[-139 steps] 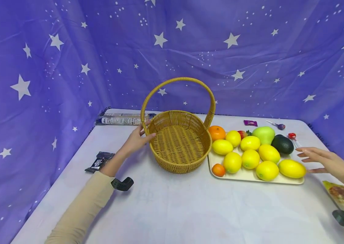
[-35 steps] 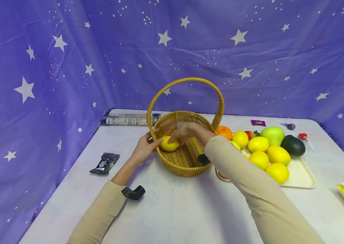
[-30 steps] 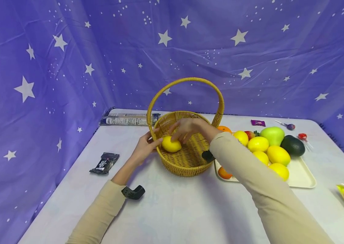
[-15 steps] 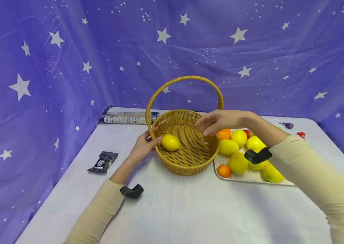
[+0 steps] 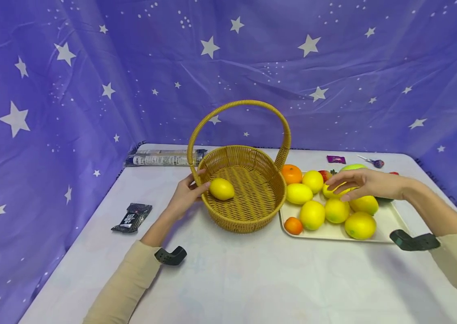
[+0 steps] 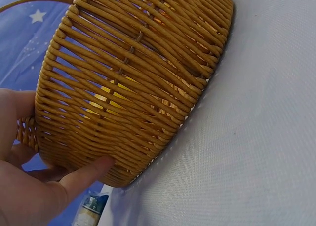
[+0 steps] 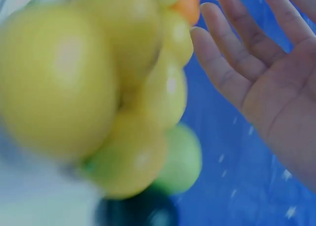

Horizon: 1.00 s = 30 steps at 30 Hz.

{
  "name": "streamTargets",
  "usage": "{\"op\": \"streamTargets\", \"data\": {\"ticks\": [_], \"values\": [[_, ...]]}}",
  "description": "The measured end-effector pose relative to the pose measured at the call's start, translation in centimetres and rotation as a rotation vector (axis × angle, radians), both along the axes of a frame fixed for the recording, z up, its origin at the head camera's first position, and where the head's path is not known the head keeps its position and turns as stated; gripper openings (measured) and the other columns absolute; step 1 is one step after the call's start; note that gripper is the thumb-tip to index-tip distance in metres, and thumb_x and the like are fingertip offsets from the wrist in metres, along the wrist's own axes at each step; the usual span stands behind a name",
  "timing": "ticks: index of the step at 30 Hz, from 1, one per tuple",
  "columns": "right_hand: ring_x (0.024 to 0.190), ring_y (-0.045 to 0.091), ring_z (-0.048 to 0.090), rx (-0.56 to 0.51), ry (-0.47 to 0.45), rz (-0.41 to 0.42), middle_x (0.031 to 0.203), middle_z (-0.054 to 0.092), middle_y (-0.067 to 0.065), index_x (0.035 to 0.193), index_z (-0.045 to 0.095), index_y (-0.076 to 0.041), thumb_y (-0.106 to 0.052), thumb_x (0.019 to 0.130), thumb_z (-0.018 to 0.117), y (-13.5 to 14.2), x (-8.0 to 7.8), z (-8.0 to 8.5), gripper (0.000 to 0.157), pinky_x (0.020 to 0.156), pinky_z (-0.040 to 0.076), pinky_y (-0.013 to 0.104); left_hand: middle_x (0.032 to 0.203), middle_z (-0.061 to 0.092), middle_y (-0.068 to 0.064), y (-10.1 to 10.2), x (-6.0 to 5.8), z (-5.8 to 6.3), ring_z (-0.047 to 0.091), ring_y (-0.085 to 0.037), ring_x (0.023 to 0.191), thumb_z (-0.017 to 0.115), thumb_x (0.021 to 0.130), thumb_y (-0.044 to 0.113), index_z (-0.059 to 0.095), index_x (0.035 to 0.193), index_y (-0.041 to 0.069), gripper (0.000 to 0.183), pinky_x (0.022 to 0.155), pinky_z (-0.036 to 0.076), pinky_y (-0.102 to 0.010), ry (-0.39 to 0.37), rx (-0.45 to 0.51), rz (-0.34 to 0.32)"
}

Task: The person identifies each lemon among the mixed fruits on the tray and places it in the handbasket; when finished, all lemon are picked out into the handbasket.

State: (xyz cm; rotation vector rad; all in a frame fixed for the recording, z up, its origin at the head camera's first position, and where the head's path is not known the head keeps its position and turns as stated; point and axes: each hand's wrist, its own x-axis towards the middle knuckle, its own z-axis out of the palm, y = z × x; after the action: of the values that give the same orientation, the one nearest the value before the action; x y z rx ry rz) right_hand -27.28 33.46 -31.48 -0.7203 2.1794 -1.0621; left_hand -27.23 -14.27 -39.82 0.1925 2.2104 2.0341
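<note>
A round woven basket (image 5: pixel 248 220) with a tall arched handle stands mid-table. At its left side my left hand (image 5: pixel 185 195) grips the rim, with the thumb over the edge and the fingers outside against the weave. One yellow lemon (image 5: pixel 222 189) lies inside, close to that thumb. To the right, a cream tray (image 5: pixel 390 225) bears several lemons (image 5: pixel 360 225), an orange (image 5: pixel 291 174), a small orange fruit (image 5: pixel 293 225), a strawberry (image 5: pixel 325 176), a green pear (image 5: pixel 354 167) and a dark avocado (image 5: pixel 384 199), the last two partly hidden. My right hand (image 5: pixel 374 183) hovers over this fruit, fingers spread and holding nothing.
A black wrapped snack (image 5: pixel 132 218) lies left of the basket. Long clear-wrapped packages (image 5: pixel 163 158) lie along the back left. Behind the tray are a purple wrapped candy (image 5: pixel 336 159) and a lollipop (image 5: pixel 375 162). A starry purple curtain (image 5: pixel 252 67) encloses the table's back and sides.
My right hand brought a lemon from the tray's right end into the basket and let go. It then moved back right over the tray. My left hand stayed at the basket rim.
</note>
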Motion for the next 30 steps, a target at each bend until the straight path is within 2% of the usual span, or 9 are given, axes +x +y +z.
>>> {"op": "streamTargets", "data": {"ticks": [4,11,15,18,19,22,24,26,30], "values": [[0.116,0.008,0.055,0.018,-0.002,-0.033,0.136,0.046,0.029,0.136,0.046,0.003,-0.008,0.096,0.058,2.5,1.3,-1.1,0.044,0.091,0.05,0.024,0.15,0.032,-0.022,0.0,0.1,0.0,0.049,-0.038,0.125,0.057,0.099,0.012,0.031,0.151,0.005,0.059,0.086,0.055,-0.038,0.007,-0.01,0.003],[0.115,0.003,0.055,0.014,-0.017,-0.036,0.134,0.049,0.027,0.135,0.046,0.005,-0.006,0.097,0.057,5.0,3.0,-2.7,0.041,0.089,0.05,0.021,0.148,0.035,-0.024,-0.1,0.0,-0.1,0.05,-0.038,0.123,0.057,0.099,0.013,0.03,0.152,0.006,0.06,0.086,0.055,-0.039,0.008,-0.009,0.003],[0.112,-0.002,0.053,0.079,0.064,-0.036,0.131,0.055,0.018,0.133,0.051,0.002,-0.009,0.095,0.061,5.7,3.7,-3.2,0.041,0.087,0.05,0.02,0.148,0.035,-0.025,-0.1,0.0,-0.1,0.05,-0.039,0.123,0.057,0.099,0.012,0.03,0.152,0.005,0.059,0.088,0.054,-0.043,0.014,-0.006,-0.002],[0.111,-0.004,0.051,0.169,0.151,-0.046,0.129,0.058,0.009,0.133,0.055,-0.004,-0.015,0.093,0.066,6.0,4.1,-3.5,0.043,0.088,0.05,0.029,0.149,0.034,-0.023,-0.1,0.0,-0.1,0.049,-0.038,0.124,0.056,0.099,0.012,0.031,0.151,0.005,0.058,0.088,0.054,-0.043,0.017,-0.012,0.0],[0.11,-0.005,0.051,0.188,0.166,-0.051,0.13,0.058,0.009,0.133,0.056,-0.005,-0.017,0.092,0.067,6.0,4.2,-3.6,0.044,0.089,0.051,0.035,0.149,0.033,-0.022,-0.1,0.0,-0.1,0.049,-0.038,0.125,0.056,0.099,0.012,0.031,0.151,0.005,0.058,0.088,0.054,-0.042,0.017,-0.013,0.0],[0.109,-0.007,0.049,0.23,0.194,-0.058,0.132,0.056,0.013,0.133,0.056,-0.006,-0.02,0.09,0.07,6.0,4.5,-3.9,0.047,0.089,0.05,0.042,0.149,0.033,-0.022,-0.1,0.0,-0.2,0.048,-0.038,0.125,0.056,0.1,0.012,0.031,0.151,0.004,0.058,0.086,0.055,-0.04,0.019,-0.016,-0.001],[0.109,-0.007,0.048,0.227,0.196,-0.061,0.133,0.053,0.02,0.133,0.056,-0.004,-0.019,0.089,0.071,5.9,4.6,-4.1,0.05,0.089,0.051,0.038,0.149,0.033,-0.023,-0.1,0.0,-0.3,0.048,-0.039,0.125,0.056,0.1,0.012,0.031,0.151,0.005,0.058,0.086,0.055,-0.039,0.019,-0.013,-0.002],[0.107,-0.008,0.048,0.231,0.207,-0.064,0.133,0.051,0.024,0.132,0.055,-0.002,-0.02,0.088,0.072,5.8,4.7,-4.3,0.051,0.086,0.051,0.029,0.149,0.033,-0.023,-0.1,0.0,-0.3,0.048,-0.038,0.125,0.056,0.1,0.012,0.031,0.151,0.005,0.058,0.086,0.055,-0.039,0.019,-0.009,-0.002],[0.104,-0.006,0.05,0.222,0.221,-0.061,0.131,0.052,0.026,0.131,0.055,0.001,-0.019,0.088,0.073,5.8,4.6,-4.3,0.051,0.083,0.052,0.026,0.149,0.033,-0.023,0.0,-0.1,-0.4,0.048,-0.038,0.125,0.056,0.1,0.012,0.031,0.151,0.005,0.058,0.086,0.055,-0.039,0.02,-0.002,-0.001]]}}
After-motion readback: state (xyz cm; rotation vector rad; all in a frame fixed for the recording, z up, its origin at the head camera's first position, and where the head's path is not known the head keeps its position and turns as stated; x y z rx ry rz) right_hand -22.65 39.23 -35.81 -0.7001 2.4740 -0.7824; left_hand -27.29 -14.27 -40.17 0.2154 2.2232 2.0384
